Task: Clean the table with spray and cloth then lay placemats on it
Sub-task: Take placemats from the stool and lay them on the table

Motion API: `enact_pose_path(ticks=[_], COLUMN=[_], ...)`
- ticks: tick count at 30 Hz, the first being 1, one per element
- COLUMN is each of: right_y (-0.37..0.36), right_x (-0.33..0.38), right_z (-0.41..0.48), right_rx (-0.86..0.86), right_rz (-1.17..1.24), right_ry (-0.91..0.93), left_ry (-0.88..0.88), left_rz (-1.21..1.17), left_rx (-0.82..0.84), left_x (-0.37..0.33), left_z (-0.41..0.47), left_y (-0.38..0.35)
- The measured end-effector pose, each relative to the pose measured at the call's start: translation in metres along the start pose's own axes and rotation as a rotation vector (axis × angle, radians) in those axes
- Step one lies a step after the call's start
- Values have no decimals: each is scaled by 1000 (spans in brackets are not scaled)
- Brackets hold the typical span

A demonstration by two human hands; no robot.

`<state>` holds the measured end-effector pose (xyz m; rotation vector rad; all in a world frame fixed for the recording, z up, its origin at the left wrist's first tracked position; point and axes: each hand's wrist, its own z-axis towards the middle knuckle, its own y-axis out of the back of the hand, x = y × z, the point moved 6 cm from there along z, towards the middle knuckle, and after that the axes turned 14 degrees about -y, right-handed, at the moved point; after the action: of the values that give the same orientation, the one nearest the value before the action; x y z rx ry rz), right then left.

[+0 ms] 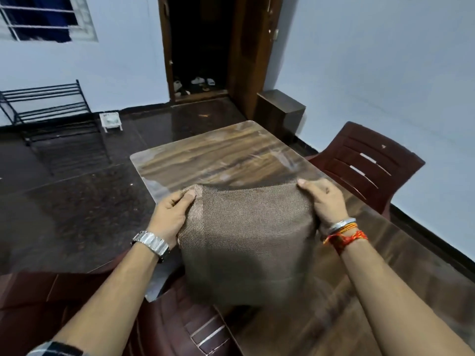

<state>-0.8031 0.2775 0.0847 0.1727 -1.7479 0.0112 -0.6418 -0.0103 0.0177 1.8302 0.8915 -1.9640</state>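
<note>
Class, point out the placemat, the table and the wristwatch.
placemat [246,235]: head view, middle of its woven surface
table [218,152]: head view, bare far top
wristwatch [151,244]: head view, metal band

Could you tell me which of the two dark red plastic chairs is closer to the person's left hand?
The chair at the bottom of the view, below the left hand. The other chair stands beyond the table, on the right-hand side.

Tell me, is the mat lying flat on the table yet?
Not yet. Both hands, left and right, hold the mat up by its far corners; it hangs curved above the table.
</note>
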Motion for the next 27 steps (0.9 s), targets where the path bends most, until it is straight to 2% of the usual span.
enact_pose_path(ticks=[2, 3, 5, 6, 8, 9, 10, 12, 13, 16, 17, 19, 20, 22, 24, 25, 27], right_y=[-6, -9, -18, -25, -37, -43, -51, -76, -86, -92, -91, -90, -89, -86, -84, -84, -84], right_x=[2, -4, -29, -50, -96, -116, -128, -158, -180, -251, -264, -268, -266, -262, -261, -261, -259], right_z=[11, 18, 40, 53, 72, 74, 70, 49, 37, -1, -7, -6, -1, 8, 10, 11, 11], right_rx=[19, -20, -121, -159, -204, -226, -235, -82, 33, 274, 297, 304, 319, 355, 373, 372, 354], right_rz=[32, -28, -193, -301, -685, -897, -1042, -1170, -1225, -1378, -1397, -1405, -1411, -1433, -1438, -1439, -1441], right_ry=[47, 84, 128, 72, -127, -167, -132, -39, -69, -349, -380, -343, -304, -241, -219, -226, -250], left_ry=[-170, -229, -248, -195, 36, 167, 267, 363, 389, 446, 407, 180, 59, -64, -82, -63, -24], left_rz=[113, 197, 291, 331, 462, 546, 634, 789, 844, 1062, 1204, 1454, 1479, 1447, 1446, 1456, 1479], left_rx=[-49, -85, -149, -174, -264, -296, -297, -229, -182, -30, 23, 159, 245, 494, 701, 748, 742], left_x=[-4, 0, 25, 47, 100, 122, 138, 155, 158, 164, 160, 153, 157, 174, 199, 210, 223], left_z=[1, 1, 2, 3, 2, -2, -9, -21, -27, -35, -33, -20, -11, 2, 8, 8, 9], left_y=[10, 13, 17, 16, 19, 23, 24, 22, 19, 8, 2, -18, -30, -53, -61, -59, -51])
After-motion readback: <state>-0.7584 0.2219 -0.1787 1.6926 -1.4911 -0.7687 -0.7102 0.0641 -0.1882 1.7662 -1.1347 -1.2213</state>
